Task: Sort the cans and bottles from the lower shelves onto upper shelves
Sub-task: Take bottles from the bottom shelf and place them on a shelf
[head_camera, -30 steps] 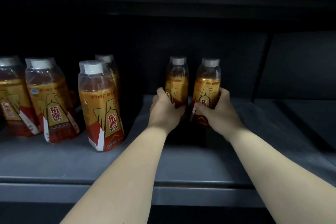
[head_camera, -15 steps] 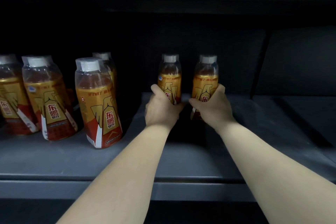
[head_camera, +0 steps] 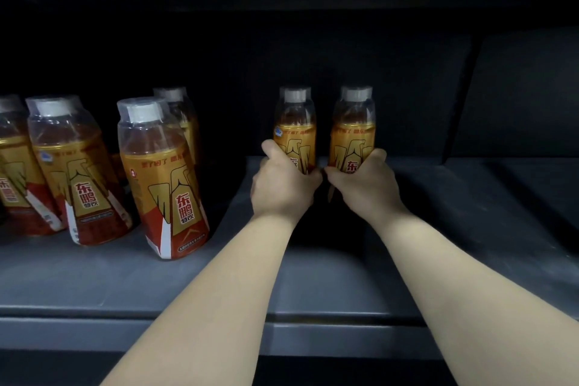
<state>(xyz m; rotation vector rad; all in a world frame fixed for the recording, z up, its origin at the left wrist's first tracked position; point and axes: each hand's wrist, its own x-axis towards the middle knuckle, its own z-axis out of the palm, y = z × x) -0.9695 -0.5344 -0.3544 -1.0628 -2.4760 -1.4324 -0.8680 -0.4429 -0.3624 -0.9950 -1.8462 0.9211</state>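
Two gold-and-red labelled drink bottles with white caps stand upright side by side deep on a grey shelf [head_camera: 344,276]. My left hand [head_camera: 282,188] grips the lower half of the left bottle [head_camera: 294,125]. My right hand [head_camera: 363,188] grips the lower half of the right bottle [head_camera: 354,128]. The two hands touch at the knuckles. The bottles' bases are hidden behind my hands, so I cannot tell whether they rest on the shelf.
Several identical bottles stand on the left of the shelf, the nearest one [head_camera: 163,178] close to my left forearm, another [head_camera: 72,172] further left. A dark back wall and the shelf above close in the space. A second shelf section [head_camera: 517,185] lies to the right.
Both hands with their bottles sit slightly higher in the view and closer together; the knuckles now touch. The view has shifted a little downward.
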